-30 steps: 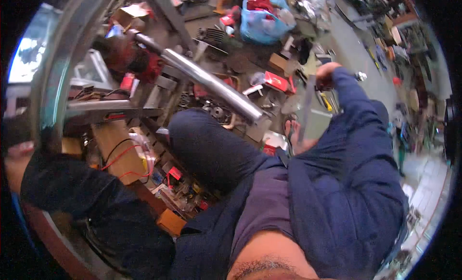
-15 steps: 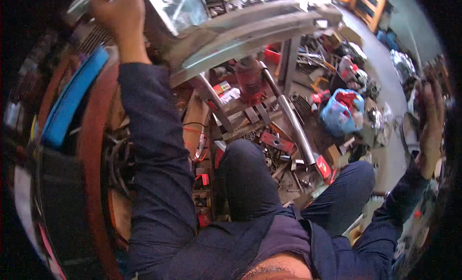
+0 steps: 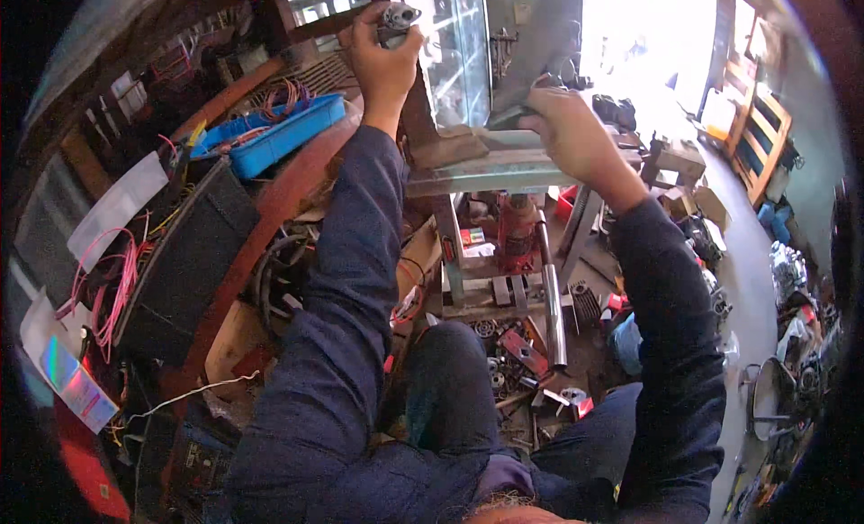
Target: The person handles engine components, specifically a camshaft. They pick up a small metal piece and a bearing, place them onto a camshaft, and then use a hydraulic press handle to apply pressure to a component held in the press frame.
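My left hand (image 3: pixel 378 65) is raised at the upper middle, fingers closed round a small silvery metal part (image 3: pixel 400 16) with holes in it, beside a tall glass panel (image 3: pixel 454 60). My right hand (image 3: pixel 576 132) is closed just above the horizontal beam (image 3: pixel 477 175) of a steel press frame; what it grips is largely hidden behind its fingers, with something dark showing at the top. Below the beam stands a red hydraulic jack (image 3: pixel 515 236) with a long shiny steel tube (image 3: pixel 553 317) slanting down from it, above my knees.
A blue tray (image 3: pixel 243 155) of wires and a black bin (image 3: pixel 180 263) stand at the left. Parts and tools clutter the floor (image 3: pixel 751 236) around my legs. A wooden pallet (image 3: pixel 760 132) leans at the right near a bright doorway (image 3: pixel 648 38).
My view has lifted and levelled toward the frame and doorway. My right hand has come in from the far right to above the beam; my left hand now shows a metal part in it.
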The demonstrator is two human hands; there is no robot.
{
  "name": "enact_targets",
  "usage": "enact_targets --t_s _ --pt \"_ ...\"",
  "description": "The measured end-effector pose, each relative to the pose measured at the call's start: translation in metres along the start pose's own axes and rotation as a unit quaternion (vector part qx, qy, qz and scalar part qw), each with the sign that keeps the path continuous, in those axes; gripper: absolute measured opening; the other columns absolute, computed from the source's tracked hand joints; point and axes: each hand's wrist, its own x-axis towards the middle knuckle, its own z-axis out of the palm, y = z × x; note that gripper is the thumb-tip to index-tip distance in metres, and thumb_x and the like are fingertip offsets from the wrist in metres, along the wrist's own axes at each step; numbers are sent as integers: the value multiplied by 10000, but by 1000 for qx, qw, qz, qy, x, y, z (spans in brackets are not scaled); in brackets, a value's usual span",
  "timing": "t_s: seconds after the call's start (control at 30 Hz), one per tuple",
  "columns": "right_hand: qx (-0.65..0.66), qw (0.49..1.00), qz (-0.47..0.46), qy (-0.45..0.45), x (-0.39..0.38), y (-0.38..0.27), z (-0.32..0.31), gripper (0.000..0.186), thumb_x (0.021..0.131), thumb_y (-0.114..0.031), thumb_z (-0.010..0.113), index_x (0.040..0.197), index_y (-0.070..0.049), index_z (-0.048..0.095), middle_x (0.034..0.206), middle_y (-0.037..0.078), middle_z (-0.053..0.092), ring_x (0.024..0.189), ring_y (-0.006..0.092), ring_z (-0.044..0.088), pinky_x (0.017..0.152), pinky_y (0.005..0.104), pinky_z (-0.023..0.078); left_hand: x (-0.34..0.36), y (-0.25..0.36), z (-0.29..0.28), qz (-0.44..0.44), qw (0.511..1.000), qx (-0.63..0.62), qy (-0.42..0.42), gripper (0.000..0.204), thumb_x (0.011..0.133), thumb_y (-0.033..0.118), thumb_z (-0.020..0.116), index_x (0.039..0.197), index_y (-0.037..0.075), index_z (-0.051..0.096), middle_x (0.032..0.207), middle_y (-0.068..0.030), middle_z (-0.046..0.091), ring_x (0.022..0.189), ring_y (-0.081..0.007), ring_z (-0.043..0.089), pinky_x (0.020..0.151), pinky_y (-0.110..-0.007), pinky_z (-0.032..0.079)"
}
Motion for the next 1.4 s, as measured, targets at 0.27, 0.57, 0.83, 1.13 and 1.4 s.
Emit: enact_targets --t_s 0.27,0.57,0.83,1.13,1.4 --pt "7 994 -17 -108 38 14 58 285 837 -113 695 1101 -11 662 999 222 676 984 418 633 848 474 498 4 -3 -3 -18 1000 18 -15 404 734 203 793 1090 101 630 1049 -100 567 1072 -283 480 944 -422 394" --pt "-13 990 -27 -140 34 13 83 292 827 -260 708 1030 -56 658 1017 173 692 1003 368 653 891 477 497 0 0 -4 -1 1000 5 30 419 718 197 810 1088 112 634 1007 -92 563 1046 -270 496 926 -413 411" --pt "-26 989 -19 -142 34 7 72 475 748 -422 778 1025 -54 664 997 165 691 1009 377 645 910 482 477 0 3 2 21 999 38 28 410 716 205 798 1082 114 639 1028 -104 564 1033 -280 488 917 -417 399" --pt "-36 987 -28 -154 38 5 81 482 740 -419 789 986 -26 657 953 188 682 982 392 646 864 489 492 -2 2 -3 4 999 35 19 432 710 233 800 1095 121 639 1026 -93 589 1037 -279 480 928 -424 388" --pt "-20 990 -41 -132 37 0 77 441 728 -379 804 919 -10 656 906 202 677 948 403 650 835 488 499 -3 4 -6 13 1000 24 13 424 717 224 794 1103 142 640 1089 -85 549 1081 -272 452 947 -422 376"
